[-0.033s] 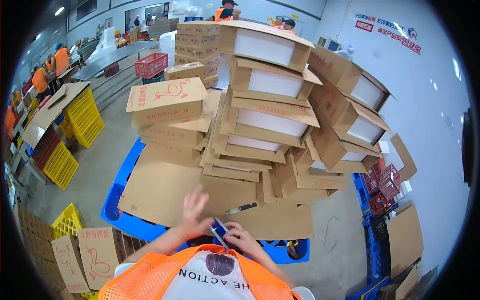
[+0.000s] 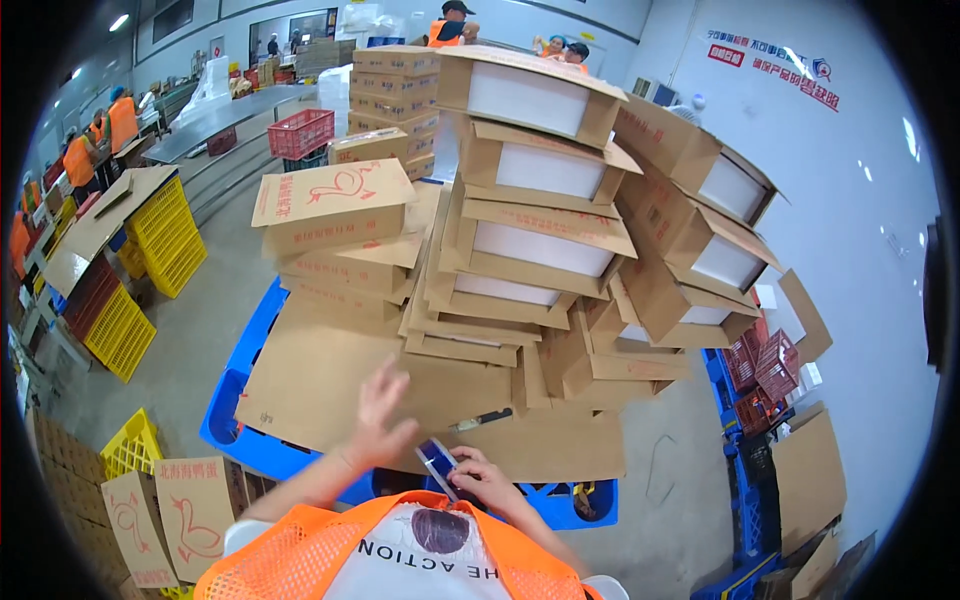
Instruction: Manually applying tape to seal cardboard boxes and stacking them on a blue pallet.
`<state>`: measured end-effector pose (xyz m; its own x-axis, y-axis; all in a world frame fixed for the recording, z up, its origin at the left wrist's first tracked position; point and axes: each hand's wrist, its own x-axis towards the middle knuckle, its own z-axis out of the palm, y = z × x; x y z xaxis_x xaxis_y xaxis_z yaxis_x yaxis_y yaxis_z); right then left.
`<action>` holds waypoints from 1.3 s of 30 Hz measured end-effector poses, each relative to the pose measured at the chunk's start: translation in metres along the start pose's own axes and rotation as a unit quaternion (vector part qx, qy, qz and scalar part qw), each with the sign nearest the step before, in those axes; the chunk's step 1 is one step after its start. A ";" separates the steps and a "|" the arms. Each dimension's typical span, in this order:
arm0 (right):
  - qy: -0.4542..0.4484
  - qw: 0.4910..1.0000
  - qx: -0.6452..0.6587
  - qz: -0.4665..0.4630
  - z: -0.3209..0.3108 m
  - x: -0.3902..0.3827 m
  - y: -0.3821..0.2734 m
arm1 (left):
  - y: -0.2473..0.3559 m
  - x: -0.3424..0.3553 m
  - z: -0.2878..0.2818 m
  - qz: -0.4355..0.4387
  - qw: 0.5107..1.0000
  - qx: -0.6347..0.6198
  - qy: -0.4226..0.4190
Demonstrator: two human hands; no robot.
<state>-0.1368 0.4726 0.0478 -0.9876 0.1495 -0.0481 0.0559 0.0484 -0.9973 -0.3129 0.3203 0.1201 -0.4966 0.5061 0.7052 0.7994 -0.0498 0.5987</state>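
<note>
My right hand (image 2: 482, 478) is closed around a flat blue object with pale, shiny edges (image 2: 437, 462), held close to my vest. What exactly it is does not show. Just left of it, and apart from it, my left hand (image 2: 380, 418) hovers over a brown cardboard sheet (image 2: 310, 370), fingers spread and nothing in them. A slim dark tool with a lighter end (image 2: 482, 420), perhaps a cutter or marker, lies on the sheet ahead of my right hand.
Stacked open-ended cartons (image 2: 545, 160) with white inserts rise beyond the sheet. Closed cartons (image 2: 335, 205) sit left of them, above a blue pallet (image 2: 230, 390). Yellow crates (image 2: 165, 240) stand at left. A red crate (image 2: 300, 133) and several people in orange vests are farther off.
My left hand has lifted away from the blue object, moving slightly up and left. The right hand keeps its grip on the object, which is tilted a little differently.
</note>
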 end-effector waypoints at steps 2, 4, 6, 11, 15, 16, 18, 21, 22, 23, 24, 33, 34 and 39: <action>0.002 1.000 0.007 0.009 0.000 -0.004 -0.016 | -0.017 0.051 -0.022 0.035 0.999 0.014 -0.015; 0.045 0.999 0.002 0.011 -0.004 -0.010 -0.025 | -0.024 0.110 -0.033 -0.112 0.988 -0.107 0.014; 0.068 0.997 0.017 0.002 -0.008 -0.019 -0.037 | -0.027 0.178 -0.050 -0.189 0.970 -0.153 -0.019; 0.124 0.992 -0.011 -0.033 -0.015 -0.041 -0.064 | -0.029 0.316 -0.054 -0.341 0.905 -0.253 0.026; 0.172 0.982 0.047 -0.068 -0.014 -0.056 -0.079 | -0.020 0.378 -0.043 -0.357 0.892 -0.277 0.022; 0.174 0.981 0.045 -0.073 -0.018 -0.059 -0.082 | -0.021 0.387 -0.041 -0.368 0.883 -0.291 0.022; 0.240 0.962 0.051 -0.118 -0.023 -0.072 -0.092 | -0.022 0.396 -0.033 -0.380 0.867 -0.323 0.018; 0.293 0.930 0.074 -0.209 -0.029 -0.084 -0.141 | -0.002 0.391 -0.030 -0.392 0.842 -0.371 -0.004; 0.307 0.916 0.064 -0.248 -0.035 -0.091 -0.155 | 0.015 0.385 -0.027 -0.389 0.832 -0.395 -0.032; 0.321 0.901 0.054 -0.286 -0.043 -0.099 -0.168 | 0.030 0.380 -0.023 -0.390 0.830 -0.398 -0.037; 0.324 0.885 0.033 -0.333 -0.052 -0.107 -0.182 | 0.044 0.374 -0.016 -0.396 0.827 -0.395 -0.048; 0.390 0.713 -0.004 -0.582 -0.122 -0.091 -0.312 | 0.127 0.297 0.013 -0.381 0.808 -0.443 -0.075; 0.363 0.695 0.028 -0.620 -0.126 -0.080 -0.325 | 0.132 0.293 0.017 -0.381 0.795 -0.465 -0.083; 0.345 0.724 0.056 -0.595 -0.141 -0.007 -0.344 | 0.140 0.283 0.032 -0.376 0.767 -0.503 -0.134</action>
<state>-0.1287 0.5938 0.3994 -0.0161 0.5269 0.8498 -0.8245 0.4738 -0.3094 -0.3304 0.4844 0.3910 -0.4933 0.8698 -0.0055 -0.4111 -0.2276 0.8827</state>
